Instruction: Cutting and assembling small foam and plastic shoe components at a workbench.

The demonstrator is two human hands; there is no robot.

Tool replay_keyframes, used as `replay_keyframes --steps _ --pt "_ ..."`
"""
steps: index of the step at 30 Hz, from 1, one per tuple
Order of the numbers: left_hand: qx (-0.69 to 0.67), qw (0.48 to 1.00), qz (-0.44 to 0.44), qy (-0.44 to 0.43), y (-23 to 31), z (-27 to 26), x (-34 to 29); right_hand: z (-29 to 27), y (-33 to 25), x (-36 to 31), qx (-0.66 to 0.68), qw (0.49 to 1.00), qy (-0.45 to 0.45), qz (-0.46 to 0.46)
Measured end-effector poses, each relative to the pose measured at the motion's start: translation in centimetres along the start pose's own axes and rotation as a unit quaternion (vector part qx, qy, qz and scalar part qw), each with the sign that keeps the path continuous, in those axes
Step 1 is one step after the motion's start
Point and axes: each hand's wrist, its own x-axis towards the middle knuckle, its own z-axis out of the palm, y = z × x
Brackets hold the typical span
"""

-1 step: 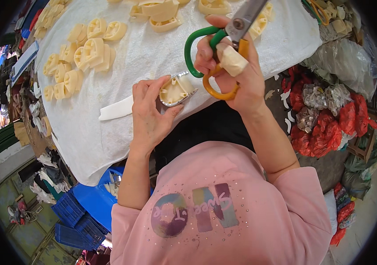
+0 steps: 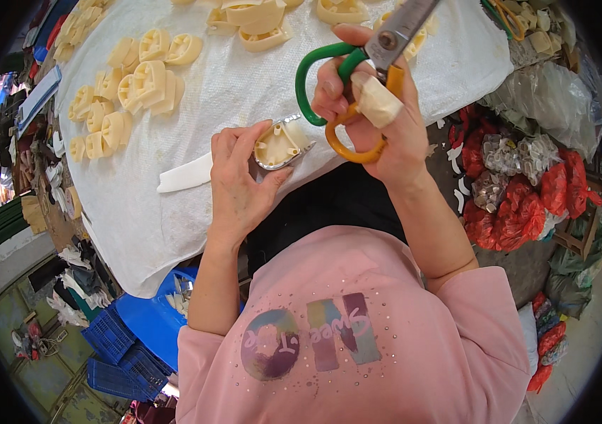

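1. Left hand [image 2: 237, 166]: fingers clamped on a cream plastic part [image 2: 278, 147]. Thumb on its near side, other fingers on its left and far side.
2. That part sits near the table's near edge, right of mid-span, hollow side up, small posts inside. Shiny silver strip [image 2: 272, 169] follows part of its rim.
3. Right hand [image 2: 396, 138]: fingers closed on the scissors [image 2: 388, 42], raised over the near edge, right of the cream part, apart from it. Index finger lies up by the pivot; other fingers at the green handle [image 2: 304, 81], thumb side at the orange handle [image 2: 347, 152].
4. Handles are spread. Blades point up and away; tips out of frame, so can't tell whether they meet.
5. Pale, blocky wrap or piece [image 2: 378, 102] at the right thumb; can't tell which.
6. White flat strip [image 2: 186, 174] runs from beside the left hand toward the table's left edge; its right end is hidden.
7. Table [image 2: 142, 219] wears a white cloth. More cream parts [image 2: 149, 85] cluster toward its far left corner, with others [image 2: 262, 28] along the far edge.
8. Off the table: red bags [image 2: 516, 219] past the right edge, blue crates [image 2: 131, 367] beyond the near left corner.
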Motion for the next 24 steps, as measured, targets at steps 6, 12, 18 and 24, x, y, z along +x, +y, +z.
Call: replay_keyframes --steps 6,12,18,24 --pt "-0.005 1.0 0.022 0.018 -0.4 0.2 0.0 0.2 -0.9 -2.3 0.037 0.999 -0.012 0.002" --pt "-0.013 1.0 0.019 0.02 -0.1 0.3 0.1 0.6 0.2 -3.8 0.059 0.996 0.042 0.058" --pt "-0.012 1.0 0.017 0.018 -0.3 0.2 -0.1 -0.1 0.6 -3.0 0.048 0.998 -0.009 0.035" --pt "-0.014 0.999 0.022 0.023 -0.2 0.1 -0.1 0.0 2.4 -3.1 0.062 0.996 0.048 0.048"
